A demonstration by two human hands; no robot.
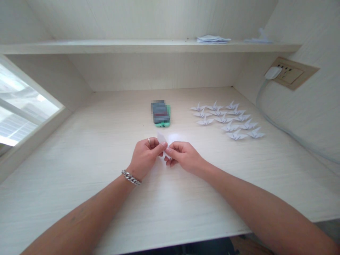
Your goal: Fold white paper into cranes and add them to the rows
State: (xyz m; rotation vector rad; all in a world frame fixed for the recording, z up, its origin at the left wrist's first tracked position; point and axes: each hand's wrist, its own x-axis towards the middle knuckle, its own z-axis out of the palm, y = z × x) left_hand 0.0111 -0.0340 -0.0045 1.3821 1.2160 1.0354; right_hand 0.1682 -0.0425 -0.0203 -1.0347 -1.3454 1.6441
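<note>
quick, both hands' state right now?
Left hand: closed, holding the white paper between thumb and fingers.
Right hand: closed, pinching the same paper nearer its lower end.

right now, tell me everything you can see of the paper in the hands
The paper looks thin, white and folded, tapering to a point that slants away from the person, slightly leftward. The left hand and right hand pinch it over the desk, hiding much of its near end.
</note>
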